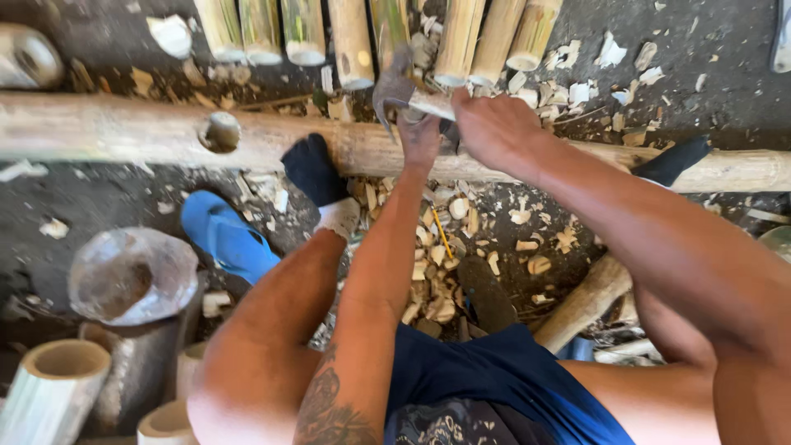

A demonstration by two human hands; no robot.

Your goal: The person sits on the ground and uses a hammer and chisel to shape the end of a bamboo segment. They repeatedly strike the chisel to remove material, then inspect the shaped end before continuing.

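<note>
A long pale wooden pole [124, 128] lies across the ground with a round hole [221, 132] cut in it. My foot in a dark sock [317, 177] presses against it, and a second dark sock [671, 161] shows at the right. A hooked metal blade tool [394, 89] with a pale handle sits on the pole's top edge. My right hand [493, 124] grips the handle. My left hand [420, 138] is closed just below the blade head, against the pole.
Cut bamboo sections [354, 41] lie in a row behind the pole. Wood chips [437, 272] cover the dark ground between my legs. A blue sandal [227, 239], a worn grey block [132, 276], bamboo tubes [53, 387] and a thick wooden stick [585, 301] lie nearby.
</note>
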